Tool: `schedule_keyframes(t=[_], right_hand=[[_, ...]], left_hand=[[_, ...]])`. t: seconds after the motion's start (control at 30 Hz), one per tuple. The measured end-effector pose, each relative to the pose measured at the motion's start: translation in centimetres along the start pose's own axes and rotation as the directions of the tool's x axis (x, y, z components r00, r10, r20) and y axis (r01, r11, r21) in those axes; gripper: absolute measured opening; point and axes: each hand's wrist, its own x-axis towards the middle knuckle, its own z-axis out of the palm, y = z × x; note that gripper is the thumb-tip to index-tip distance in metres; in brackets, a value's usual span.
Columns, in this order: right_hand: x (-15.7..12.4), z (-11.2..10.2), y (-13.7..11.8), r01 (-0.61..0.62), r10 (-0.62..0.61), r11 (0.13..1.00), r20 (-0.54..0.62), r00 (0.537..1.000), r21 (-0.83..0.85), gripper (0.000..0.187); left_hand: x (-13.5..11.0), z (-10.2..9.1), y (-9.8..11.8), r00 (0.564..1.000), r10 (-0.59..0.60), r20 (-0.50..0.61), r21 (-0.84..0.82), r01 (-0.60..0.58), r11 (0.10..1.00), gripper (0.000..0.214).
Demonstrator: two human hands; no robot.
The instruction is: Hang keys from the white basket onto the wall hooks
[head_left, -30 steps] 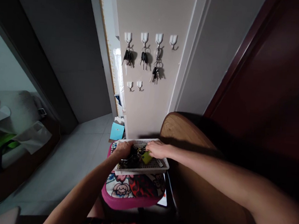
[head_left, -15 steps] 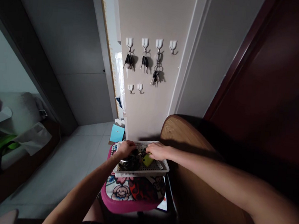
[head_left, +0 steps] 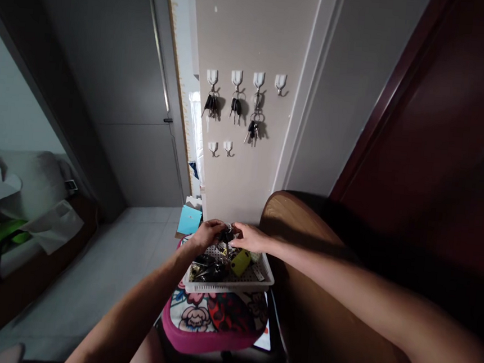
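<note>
Currently, item one: the fingers of my left hand [head_left: 206, 236] and right hand [head_left: 252, 238] are pinching a small dark bunch of metal keys [head_left: 225, 235] between them, just above the far end of the white perforated plastic basket [head_left: 233, 287]. Handling: I am judging it light, hard and loose-jointed, liable to swing; the ring is offering the surest hold. Below, a yellow-green tag [head_left: 240, 261] is lying in the basket, which is resting on a pink floral cushioned stool [head_left: 213, 314]. Half a second ago both hands were down among the basket's contents; now they are lifting clear.
</note>
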Motion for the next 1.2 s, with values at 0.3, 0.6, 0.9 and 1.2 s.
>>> schedule_keyframes(t=[0.3,0.6,0.9,1.2], right_hand=[[0.3,-0.8,-0.6,-0.018,0.019,1.000,0.043,0.999,-0.020,0.013],[0.6,-1.9,-1.1,-0.167,0.158,0.889,0.057,0.986,0.426,0.006],[0.8,-2.7,-1.1,-0.120,0.193,0.831,-0.079,0.978,0.544,0.015],[0.9,-2.9,-1.3,-0.074,0.228,0.804,-0.191,0.955,0.590,0.024]], left_hand=[[0.2,0.1,0.2,0.995,-0.002,0.097,-0.003,0.002,1.000,0.022],[0.0,-0.4,0.0,0.992,-0.049,0.112,0.157,0.031,0.987,0.029],[0.3,0.7,0.9,0.980,0.078,0.184,0.274,-0.127,0.953,0.028],[0.5,2.3,0.9,0.964,0.202,0.172,0.273,-0.244,0.930,0.030]])
